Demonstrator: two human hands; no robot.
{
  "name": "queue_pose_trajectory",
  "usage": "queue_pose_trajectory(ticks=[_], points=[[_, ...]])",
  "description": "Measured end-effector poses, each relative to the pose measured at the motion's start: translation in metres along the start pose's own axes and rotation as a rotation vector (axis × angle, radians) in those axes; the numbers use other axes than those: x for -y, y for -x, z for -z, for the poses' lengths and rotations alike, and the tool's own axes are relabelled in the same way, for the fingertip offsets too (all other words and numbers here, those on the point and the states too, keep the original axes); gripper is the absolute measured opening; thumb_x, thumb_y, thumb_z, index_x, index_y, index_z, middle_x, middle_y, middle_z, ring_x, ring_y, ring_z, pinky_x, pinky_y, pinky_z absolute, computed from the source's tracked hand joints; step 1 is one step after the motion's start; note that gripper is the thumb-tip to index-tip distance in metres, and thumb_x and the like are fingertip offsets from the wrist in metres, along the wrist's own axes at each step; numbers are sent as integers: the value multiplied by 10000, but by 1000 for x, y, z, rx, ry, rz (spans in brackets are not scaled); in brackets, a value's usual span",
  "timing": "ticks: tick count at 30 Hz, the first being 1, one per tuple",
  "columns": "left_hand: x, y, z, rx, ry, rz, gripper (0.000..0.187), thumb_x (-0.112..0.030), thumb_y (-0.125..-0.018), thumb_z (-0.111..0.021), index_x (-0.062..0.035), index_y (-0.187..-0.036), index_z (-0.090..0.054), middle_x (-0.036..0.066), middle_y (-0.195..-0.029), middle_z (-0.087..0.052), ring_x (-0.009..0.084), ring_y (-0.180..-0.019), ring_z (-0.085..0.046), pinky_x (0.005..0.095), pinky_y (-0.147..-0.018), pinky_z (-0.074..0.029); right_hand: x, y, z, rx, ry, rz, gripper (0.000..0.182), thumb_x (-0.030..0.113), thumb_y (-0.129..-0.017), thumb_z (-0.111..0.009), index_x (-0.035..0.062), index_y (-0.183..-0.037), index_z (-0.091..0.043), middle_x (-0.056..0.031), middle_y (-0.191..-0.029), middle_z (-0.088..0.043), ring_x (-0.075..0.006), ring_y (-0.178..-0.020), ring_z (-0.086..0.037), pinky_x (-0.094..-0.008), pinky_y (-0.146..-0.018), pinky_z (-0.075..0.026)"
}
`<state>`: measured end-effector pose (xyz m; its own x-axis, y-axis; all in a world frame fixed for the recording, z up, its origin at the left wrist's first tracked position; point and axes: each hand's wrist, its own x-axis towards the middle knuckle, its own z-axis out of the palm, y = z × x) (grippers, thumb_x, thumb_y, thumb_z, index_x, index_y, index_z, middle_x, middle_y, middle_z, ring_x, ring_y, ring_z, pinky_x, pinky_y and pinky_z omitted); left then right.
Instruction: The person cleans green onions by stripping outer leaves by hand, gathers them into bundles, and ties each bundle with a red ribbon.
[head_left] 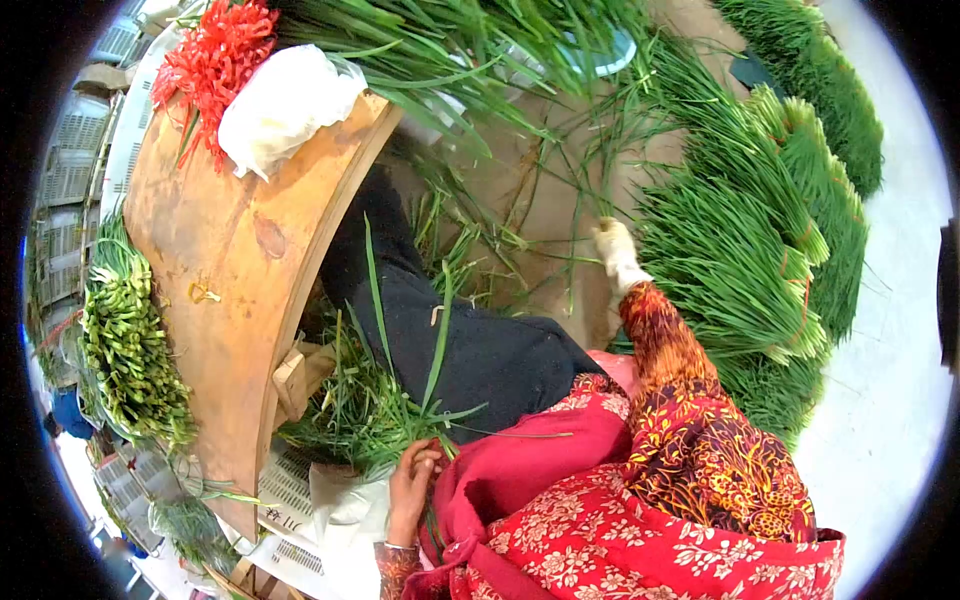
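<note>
My left hand [408,492], bare, is at my lap with its fingers curled around a few long green chive leaves [442,345]. Some of these leaves stick up past my knee. Beside that hand lies a loose heap of leaves and trimmings [345,420]. My right hand [614,246], in a pale glove, reaches out over the brown floor with its fingers drawn together. What lies inside them, if anything, I cannot make out. Just right of the glove are stacked bundles of green chives [730,260].
A wooden board [215,300] on my left carries red ties [220,70] and a white plastic bag [285,110]. A tied chive bundle [130,340] sits at its left edge. More loose chives [450,40] lie ahead, with plastic crates [75,170] at far left.
</note>
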<state>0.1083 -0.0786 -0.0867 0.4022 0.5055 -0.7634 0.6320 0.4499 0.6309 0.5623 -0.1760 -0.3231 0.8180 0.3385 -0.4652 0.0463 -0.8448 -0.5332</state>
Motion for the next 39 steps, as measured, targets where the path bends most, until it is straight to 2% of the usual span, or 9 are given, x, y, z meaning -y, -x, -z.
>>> queue_pose_trajectory(ticks=[3, 7, 11, 15, 18, 25, 29, 35, 39], points=[[-2, -2, 2, -16, 26, 62, 306, -51, -871, -482, -11, -1174, -461, 51, -943, -590, 102, -780, -546, 223, -709, -448, -64, -34, -2, 69, 428, -280, 426, 403, -766, -594, 22, -955, -581, -162, -969, -620, -328, -905, -590, -383, -789, -474], [-18, -6, 0, -52, -119, 28, 299, -61, -863, -494, -21, -1159, -484, 47, -924, -595, 93, -738, -542, 220, -672, -458, -61, -22, -15, -55, 470, -445, 350, 288, -738, -638, 68, -1008, -607, -164, -995, -617, -292, -940, -591, -370, -810, -463], [-31, -8, -2, -54, -158, 79, 301, -75, -849, -509, -35, -1148, -500, 31, -923, -599, 96, -737, -541, 221, -636, -455, -64, -34, -37, 152, 559, -141, 267, 240, -764, -585, 104, -994, -598, -127, -922, -638, -273, -901, -604, -356, -783, -470], [-33, -8, 0, -33, -262, 9, 306, -78, -849, -508, -38, -1152, -494, 38, -927, -602, 91, -733, -540, 217, -638, -455, 3, 2, -48, 296, -661, 67, 140, 200, -818, -567, 71, -874, -569, -30, -736, -624, -83, -557, -509, -242, -494, -416], [-12, -8, 4, -41, -231, -54, 308, -82, -848, -509, -41, -1153, -492, 41, -930, -607, 99, -743, -549, 224, -645, -456, 87, 59, 2, 446, -1012, -28, 226, 174, -848, -533, 41, -1030, -510, -45, -812, -605, -81, -576, -487, -217, -535, -429], [10, -17, 10, -13, -204, -125, 312, -65, -837, -515, -40, -1147, -499, 75, -937, -633, 131, -775, -577, 248, -699, -456, 102, 117, 65, 479, -1327, -19, 295, 156, -842, -555, 54, -1105, -468, -54, -859, -568, -117, -638, -502, -293, -600, -459], [-10, -4, 7, 33, -84, -54, 349, -273, -899, -484, -58, -1174, -487, 62, -988, -583, 153, -821, -551, 269, -708, -446, 137, 141, 126, 314, -1406, 120, 260, 160, -833, -559, 87, -1066, -468, -13, -863, -551, -97, -659, -489, -276, -633, -419], [5, -12, 11, 21, -153, -289, 305, -239, -899, -481, -69, -1152, -500, 77, -942, -587, 161, -777, -564, 284, -653, -456, 199, 149, 195, 33, -1626, 584, 160, 100, -843, -555, 72, -993, -507, -68, -829, -570, -122, -601, -526, -273, -546, -467], [-1, -4, 11, -7, 8, -241, 307, -237, -899, -480, -64, -1152, -496, 76, -902, -592, 146, -733, -570, 280, -629, -457, 269, 149, 236, -64, -1236, 1015, 153, 96, -861, -522, 52, -1006, -509, -42, -825, -565, -82, -565, -478, -217, -516, -428]])
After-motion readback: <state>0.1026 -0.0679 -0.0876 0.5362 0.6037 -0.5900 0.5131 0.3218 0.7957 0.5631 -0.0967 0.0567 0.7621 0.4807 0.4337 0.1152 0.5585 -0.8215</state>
